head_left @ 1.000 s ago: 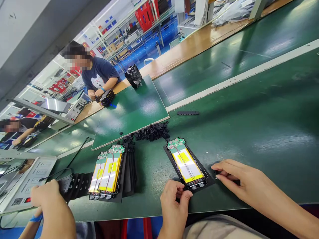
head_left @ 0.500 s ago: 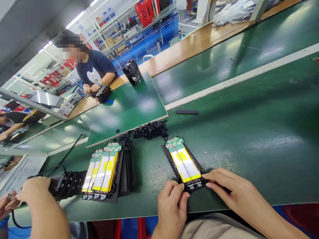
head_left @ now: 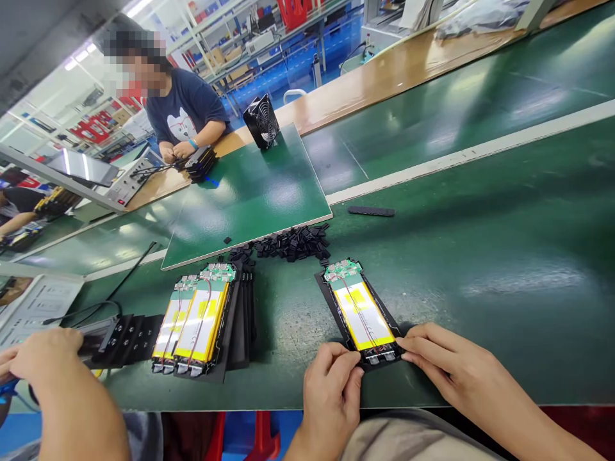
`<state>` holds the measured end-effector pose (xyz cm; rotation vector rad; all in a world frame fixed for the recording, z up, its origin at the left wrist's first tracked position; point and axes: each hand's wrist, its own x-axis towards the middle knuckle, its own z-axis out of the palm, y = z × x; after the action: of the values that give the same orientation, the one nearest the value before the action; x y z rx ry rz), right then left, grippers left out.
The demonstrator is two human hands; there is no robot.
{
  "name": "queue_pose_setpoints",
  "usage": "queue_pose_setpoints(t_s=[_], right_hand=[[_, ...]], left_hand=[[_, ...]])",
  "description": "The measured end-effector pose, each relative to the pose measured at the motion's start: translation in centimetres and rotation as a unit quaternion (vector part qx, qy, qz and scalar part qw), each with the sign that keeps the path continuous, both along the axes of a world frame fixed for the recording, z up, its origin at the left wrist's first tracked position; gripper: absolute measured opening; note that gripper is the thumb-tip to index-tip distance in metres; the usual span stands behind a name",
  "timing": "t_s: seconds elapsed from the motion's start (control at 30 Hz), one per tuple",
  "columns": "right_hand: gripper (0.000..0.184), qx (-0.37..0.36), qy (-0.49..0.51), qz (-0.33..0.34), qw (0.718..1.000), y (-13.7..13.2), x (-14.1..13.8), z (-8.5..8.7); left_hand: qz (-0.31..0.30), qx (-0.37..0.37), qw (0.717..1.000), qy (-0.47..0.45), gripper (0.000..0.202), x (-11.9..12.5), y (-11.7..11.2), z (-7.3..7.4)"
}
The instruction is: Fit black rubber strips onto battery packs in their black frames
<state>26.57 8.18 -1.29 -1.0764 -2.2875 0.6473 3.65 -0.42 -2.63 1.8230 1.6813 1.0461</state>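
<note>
A power bank assembly lies on the green bench in front of me, with a white and yellow battery, thin wires and a green circuit board at its far end. It sits in a black frame. My left hand pinches the near left corner of that frame between thumb and fingers. At the near right corner, my right hand pinches the frame likewise. Fingertips hide both corners. To the left, two similar assemblies rest side by side, partly overlapping, beside a stack of black covers.
Small black pieces are heaped along the edge of a raised green board. A black strip lies beyond. A fan stands at the back. One co-worker's arm reaches in at left; another person sits across.
The camera view has shifted slightly, while both my hands stay at the assembly's near corners. The co-worker's hands at left have moved lower and further left.
</note>
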Motion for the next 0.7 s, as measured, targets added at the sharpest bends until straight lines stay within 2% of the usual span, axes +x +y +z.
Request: queue_pose_setpoints(t_s=[0.17, 0.33, 0.43, 0.5, 0.57, 0.63, 0.7], right_hand=[[0.022, 0.038, -0.026, -0.008, 0.999, -0.4, 0.4, -0.2], [0.015, -0.030, 0.018, -0.019, 0.999, -0.7, -0.2, -0.2], [0.024, -0.050, 0.020, -0.024, 0.998, -0.8, -0.8, -0.4], [0.025, -0.062, 0.019, -0.024, 0.998, -0.7, -0.9, -0.4], [0.020, -0.080, 0.028, -0.019, 0.996, -0.5, -0.8, -0.2], [0.017, -0.086, 0.045, -0.021, 0.995, -0.2, -0.5, 0.3], [0.019, -0.066, 0.065, -0.041, 0.995, 0.2, 0.0, 0.7]], left_hand=[[-0.002, 0.033, 0.999, 0.022, 0.040, -0.2, -0.5, -0.5], [0.006, 0.055, 0.996, 0.071, 0.038, 0.1, -0.9, -2.3], [0.047, 0.089, 0.992, 0.076, 0.026, 0.5, -0.5, -2.6], [0.050, 0.123, 0.988, 0.078, 0.018, 0.5, 0.5, -1.6], [0.012, 0.137, 0.987, 0.085, 0.018, 0.3, 2.6, 0.5], [-0.037, 0.125, 0.987, 0.098, 0.019, 0.2, 6.0, 3.1], [-0.086, 0.108, 0.981, 0.138, 0.023, 0.5, 10.7, 5.4]])
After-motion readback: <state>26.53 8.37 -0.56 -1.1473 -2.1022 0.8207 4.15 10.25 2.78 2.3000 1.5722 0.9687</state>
